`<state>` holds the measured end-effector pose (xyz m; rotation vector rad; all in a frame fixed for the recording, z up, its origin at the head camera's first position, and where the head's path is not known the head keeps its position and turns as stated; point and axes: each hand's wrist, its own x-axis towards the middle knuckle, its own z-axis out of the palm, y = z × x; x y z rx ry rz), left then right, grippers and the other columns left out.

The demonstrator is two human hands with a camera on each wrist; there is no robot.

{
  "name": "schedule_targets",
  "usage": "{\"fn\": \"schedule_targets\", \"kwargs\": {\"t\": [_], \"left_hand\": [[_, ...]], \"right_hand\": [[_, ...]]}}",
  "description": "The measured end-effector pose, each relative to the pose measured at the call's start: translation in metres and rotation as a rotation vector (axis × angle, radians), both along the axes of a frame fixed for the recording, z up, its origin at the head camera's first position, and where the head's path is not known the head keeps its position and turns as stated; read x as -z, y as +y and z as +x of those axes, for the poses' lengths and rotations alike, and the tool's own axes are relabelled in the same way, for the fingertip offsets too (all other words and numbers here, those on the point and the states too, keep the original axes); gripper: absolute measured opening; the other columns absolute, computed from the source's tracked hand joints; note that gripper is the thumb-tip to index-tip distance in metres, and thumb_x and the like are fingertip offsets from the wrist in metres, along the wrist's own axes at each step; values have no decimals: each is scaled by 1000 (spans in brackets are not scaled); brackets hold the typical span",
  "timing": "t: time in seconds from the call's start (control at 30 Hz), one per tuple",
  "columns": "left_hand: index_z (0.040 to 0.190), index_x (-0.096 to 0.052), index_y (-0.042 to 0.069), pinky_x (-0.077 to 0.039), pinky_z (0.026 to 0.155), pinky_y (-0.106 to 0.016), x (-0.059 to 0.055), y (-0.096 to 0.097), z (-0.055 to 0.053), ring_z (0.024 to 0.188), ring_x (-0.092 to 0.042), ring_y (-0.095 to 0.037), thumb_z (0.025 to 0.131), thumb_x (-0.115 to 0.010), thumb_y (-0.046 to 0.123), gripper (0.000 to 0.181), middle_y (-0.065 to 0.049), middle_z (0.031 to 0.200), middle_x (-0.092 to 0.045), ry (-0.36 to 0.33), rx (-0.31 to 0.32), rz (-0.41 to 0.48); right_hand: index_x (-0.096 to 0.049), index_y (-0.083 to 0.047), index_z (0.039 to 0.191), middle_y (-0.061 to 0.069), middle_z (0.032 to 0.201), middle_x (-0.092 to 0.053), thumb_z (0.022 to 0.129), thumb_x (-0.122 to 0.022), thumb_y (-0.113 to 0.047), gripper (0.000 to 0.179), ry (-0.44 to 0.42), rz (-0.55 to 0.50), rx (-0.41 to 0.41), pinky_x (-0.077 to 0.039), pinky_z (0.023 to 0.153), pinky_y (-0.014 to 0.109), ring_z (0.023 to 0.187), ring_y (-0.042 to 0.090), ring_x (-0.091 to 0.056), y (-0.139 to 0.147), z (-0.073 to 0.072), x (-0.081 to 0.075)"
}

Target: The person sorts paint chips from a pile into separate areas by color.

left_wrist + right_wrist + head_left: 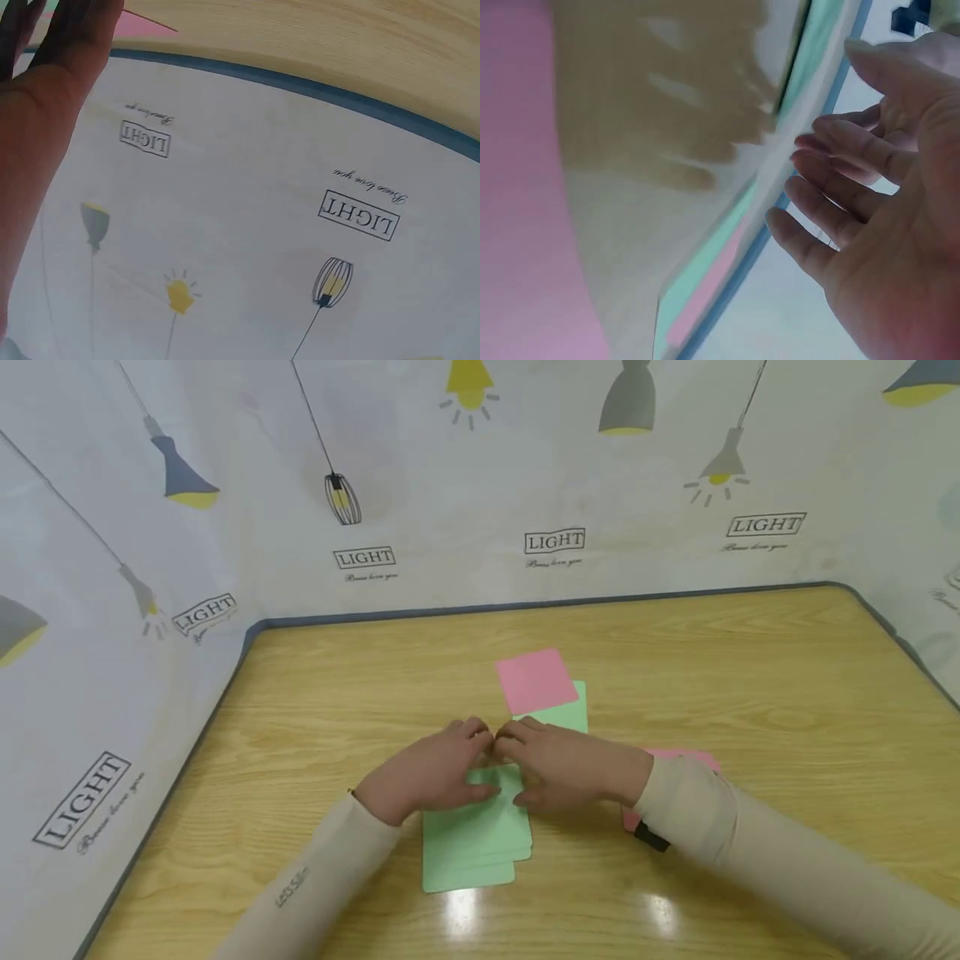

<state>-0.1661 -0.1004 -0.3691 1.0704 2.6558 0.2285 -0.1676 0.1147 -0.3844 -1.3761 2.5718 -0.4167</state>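
Note:
My left hand (442, 768) hovers over a small pile of green square cards (476, 839), its fingers loosely bent. Opposite it is my right hand (566, 766), its fingertips close to the left fingertips above the top edge of the pile. In the right wrist view, the right palm (900, 277) shows relaxed, slightly curved fingers with nothing between them. The green cards overlap unevenly, one sticking out at the near edge. In the left wrist view, only part of the left hand (56, 90) shows, and its fingertips are cut off.
Behind the hands, a pink card (536, 681) overlaps a green card (566, 718). Another pink card (682, 755) lies partly hidden under the right forearm, near a small black object (651, 837). The wooden table (337, 693) meets a lamp-patterned wall covering (450, 485) along a blue edge.

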Motion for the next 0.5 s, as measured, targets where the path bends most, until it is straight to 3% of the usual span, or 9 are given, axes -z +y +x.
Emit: {"fn": "schedule_targets", "kwargs": {"t": [0.17,0.27,0.4,0.5], "left_hand": [[129,-53,8,-44,97,-35,8,13,-49,117,-45,-24,94,-65,40,49,-8,132,-47,-7,-86,68],[134,-49,9,-41,101,-37,15,21,-72,123,-41,-26,90,-68,43,59,-9,138,-43,-25,-129,86],[136,-46,10,-40,103,-38,24,29,-90,130,-35,-26,84,-74,48,70,-8,142,-39,-68,-146,108],[139,-43,11,-38,105,-38,27,39,-99,134,-31,-25,82,-74,52,77,-7,145,-36,-72,-135,98]], "right_hand": [[-54,-5,127,10,131,-49,88,-75,-26,50,9,-11,114,-43,98,40,119,27,-46,19,-34,-8],[-54,-5,128,11,131,-48,87,-76,-25,51,-47,6,216,-43,98,42,121,29,-44,28,-58,-8],[-52,-5,132,15,140,-41,84,-79,-25,58,-132,19,304,-40,101,47,130,33,-36,36,-88,-5],[-54,-9,132,17,150,-32,82,-80,-26,58,-199,45,339,-36,104,53,138,37,-25,40,-101,-5]]}}
